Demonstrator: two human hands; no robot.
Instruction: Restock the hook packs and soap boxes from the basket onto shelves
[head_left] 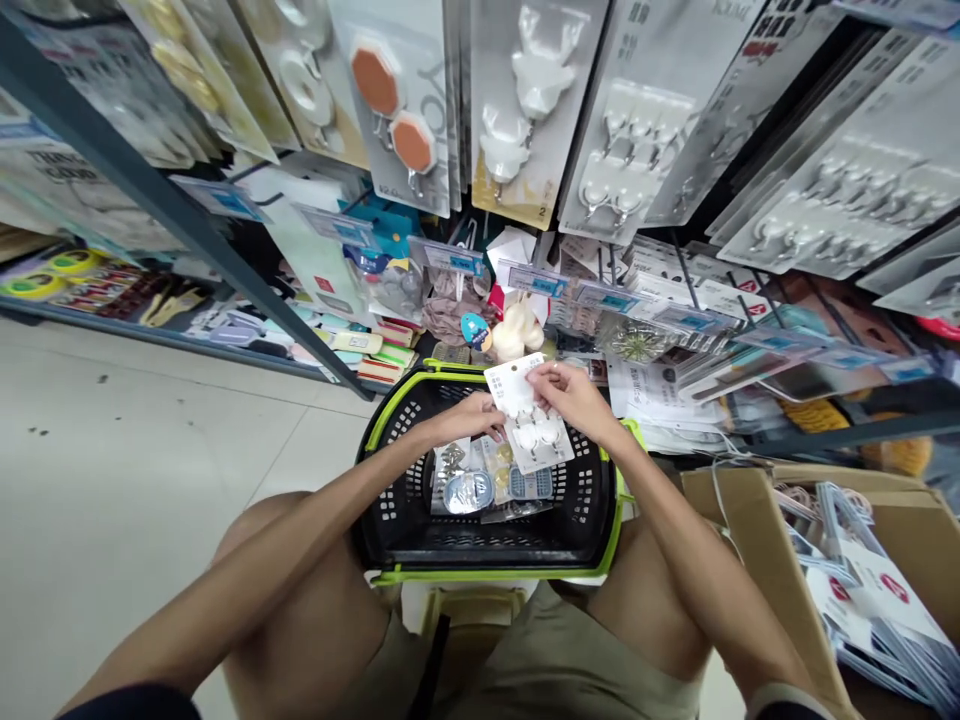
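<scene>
A white card pack of adhesive hooks point(529, 412) is held over the basket, tilted a little. My right hand point(574, 400) grips its upper right edge between thumb and fingers. At its left edge, my left hand point(469, 415) pinches the card. Beneath both hands stands a black shopping basket point(480, 558) with green handles, between my knees. Inside it lie several packaged items, among them a light blue oval item point(469, 491) and a blue-grey rectangular item point(530, 483). The pack hides part of the basket's contents.
Hook packs point(637, 150) hang on the rack ahead, above price tags point(532, 278) and a lower shelf of small goods. A grey metal post point(195, 215) slants at left. At right stands an open cardboard box point(731, 510) holding blue hangers and cards.
</scene>
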